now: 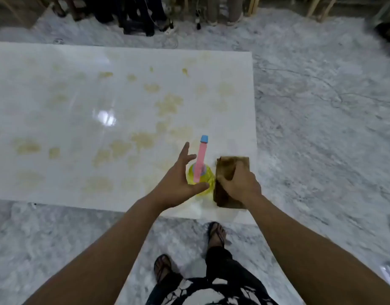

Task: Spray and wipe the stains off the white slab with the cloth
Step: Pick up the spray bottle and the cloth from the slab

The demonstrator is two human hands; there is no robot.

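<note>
Right hand (239,183) grips a folded brown cloth (228,170) lying on the near right corner of the white slab (79,119); left hand (178,179), fingers spread, holds nothing and is beside, possibly touching, a yellow spray bottle (201,176) with pink nozzle. Glossy slab bears many yellowish-brown stains (167,104)

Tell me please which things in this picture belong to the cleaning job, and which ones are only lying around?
For the job:
white slab with its yellowish stains
spray bottle, left hand open beside it
brown cloth, right hand gripping it

Just around:
cables and plugs on the marble floor past the slab's far edge
</note>
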